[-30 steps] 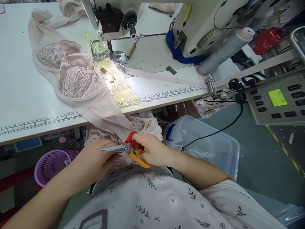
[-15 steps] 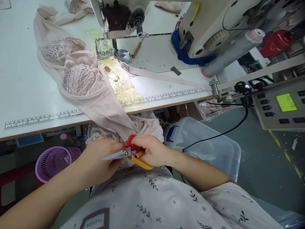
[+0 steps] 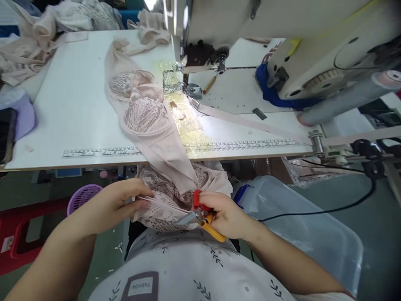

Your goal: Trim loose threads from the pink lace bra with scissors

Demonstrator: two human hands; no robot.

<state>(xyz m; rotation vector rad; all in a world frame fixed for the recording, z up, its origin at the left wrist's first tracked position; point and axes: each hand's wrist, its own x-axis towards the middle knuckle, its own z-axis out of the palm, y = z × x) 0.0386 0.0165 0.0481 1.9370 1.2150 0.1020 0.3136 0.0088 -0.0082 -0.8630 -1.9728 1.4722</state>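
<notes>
My right hand (image 3: pixel 224 213) is closed round a pair of scissors (image 3: pixel 216 232) with one red and one yellow handle. Their blades point left, over beige lace fabric in my lap. My left hand (image 3: pixel 125 202) pinches the edge of this lace bra piece (image 3: pixel 166 209) between thumb and fingers. Another beige bra (image 3: pixel 147 113) with lace cups lies on the white table, its wide band hanging over the front edge towards my lap. Whether the lap piece is joined to it, I cannot tell.
A sewing machine (image 3: pixel 278 79) stands on the table (image 3: pixel 78 104), with a tape (image 3: pixel 250 122) fed in from the right. A wooden-handled tool (image 3: pixel 209 85) lies near its needle. Below are a clear plastic bin (image 3: pixel 326 238), a purple basket (image 3: pixel 82 196) and a red stool (image 3: pixel 19 238).
My view has shifted left and up. My left hand has moved left, away from the scissors, along the lace edge. The scissors remain in my right hand.
</notes>
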